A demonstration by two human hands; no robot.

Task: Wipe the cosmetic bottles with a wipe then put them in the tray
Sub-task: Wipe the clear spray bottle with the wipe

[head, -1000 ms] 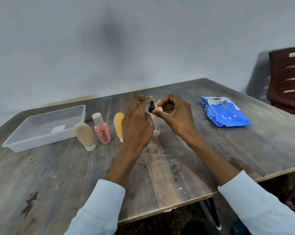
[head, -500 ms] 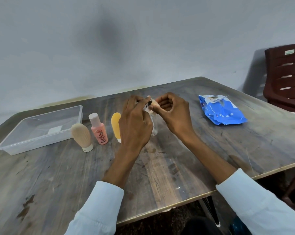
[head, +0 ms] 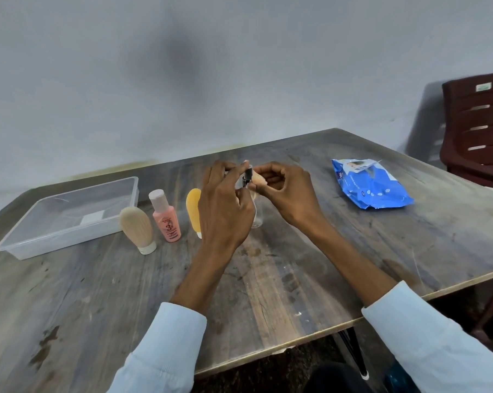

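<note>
A small clear spray bottle (head: 257,219) with a black nozzle stands at the table's middle, mostly hidden behind my left hand (head: 225,205), which grips it near the top. My right hand (head: 288,194) pinches a small bunched wipe (head: 259,179) against the nozzle. Left of my hands stand a yellow bottle (head: 193,208), a pink bottle (head: 166,217) and a beige bottle (head: 137,229) on its white cap. The clear plastic tray (head: 69,239) lies at the far left with only a white label inside.
A blue pack of wipes (head: 370,187) lies on the wooden table (head: 296,279) at the right. A dark red plastic chair (head: 478,129) stands beyond the table's right corner. The wall runs close behind the table.
My right hand has shifted the wipe along the bottle's nozzle: it covered the top half a second ago and now sits beside it. My left hand keeps its hold.
</note>
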